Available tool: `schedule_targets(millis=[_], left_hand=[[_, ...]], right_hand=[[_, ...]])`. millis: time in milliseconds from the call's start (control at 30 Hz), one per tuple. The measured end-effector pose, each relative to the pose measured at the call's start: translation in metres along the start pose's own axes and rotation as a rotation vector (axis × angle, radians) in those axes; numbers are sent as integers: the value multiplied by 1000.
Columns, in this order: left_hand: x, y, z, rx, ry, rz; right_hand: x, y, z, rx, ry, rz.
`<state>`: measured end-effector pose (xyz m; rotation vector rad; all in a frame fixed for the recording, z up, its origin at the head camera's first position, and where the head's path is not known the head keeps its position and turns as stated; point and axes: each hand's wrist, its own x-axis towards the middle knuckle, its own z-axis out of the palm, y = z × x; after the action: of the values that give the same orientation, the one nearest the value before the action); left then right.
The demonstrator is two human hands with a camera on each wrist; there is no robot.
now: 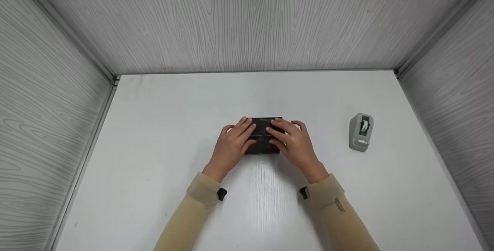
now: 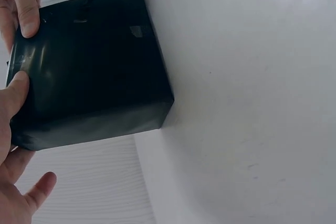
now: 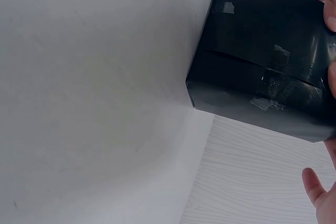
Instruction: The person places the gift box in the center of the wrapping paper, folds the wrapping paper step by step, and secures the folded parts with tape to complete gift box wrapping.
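Observation:
A box wrapped in black paper (image 1: 262,148) stands on the white table, between both hands. My left hand (image 1: 230,146) holds its left upper part, with the thumb on the near face and fingers spread over the top. On the right upper part, my right hand (image 1: 298,146) grips in much the same way. The left wrist view shows the black box (image 2: 94,61) with its smooth face and a small tape piece near the base. Several clear tape pieces and a paper seam mark the box (image 3: 252,51) in the right wrist view.
A grey tape dispenser (image 1: 361,133) with a roll in it stands to the right on the white table (image 1: 154,127). Wood-grained panels (image 1: 251,23) enclose the table at the back and both sides.

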<state>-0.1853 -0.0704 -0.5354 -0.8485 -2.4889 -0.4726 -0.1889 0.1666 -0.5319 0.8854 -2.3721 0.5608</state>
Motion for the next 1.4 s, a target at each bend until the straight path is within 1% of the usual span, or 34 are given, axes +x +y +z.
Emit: schedule_targets(millis=[167, 333, 500, 700, 833, 967, 1067, 1200, 1267, 1400], left_hand=[[-1, 2, 3, 3, 26, 1], [-1, 3, 5, 23, 62, 20], [-2, 4, 6, 31, 83, 31], [-2, 2, 6, 17, 105, 31], [-2, 3, 6, -2, 105, 23], [-1, 4, 5, -12, 90, 14], [-1, 4, 6, -18, 85, 8], [-1, 3, 6, -27, 89, 10], [-1, 3, 6, -30, 87, 11], [-1, 3, 5, -31, 71, 7]], right_hand=[[0, 0, 0, 5, -6, 7], [0, 0, 0, 10, 4, -4], [-1, 1, 2, 24, 12, -5], [-2, -1, 1, 51, -23, 14], [-3, -1, -2, 92, -55, 36], [-7, -2, -10, 173, -45, 71], [-11, 0, -17, 233, -12, 136], [-22, 11, -30, 274, 45, 281], [-30, 21, -38, 269, 71, 361], [-51, 45, -55, 206, 113, 538]])
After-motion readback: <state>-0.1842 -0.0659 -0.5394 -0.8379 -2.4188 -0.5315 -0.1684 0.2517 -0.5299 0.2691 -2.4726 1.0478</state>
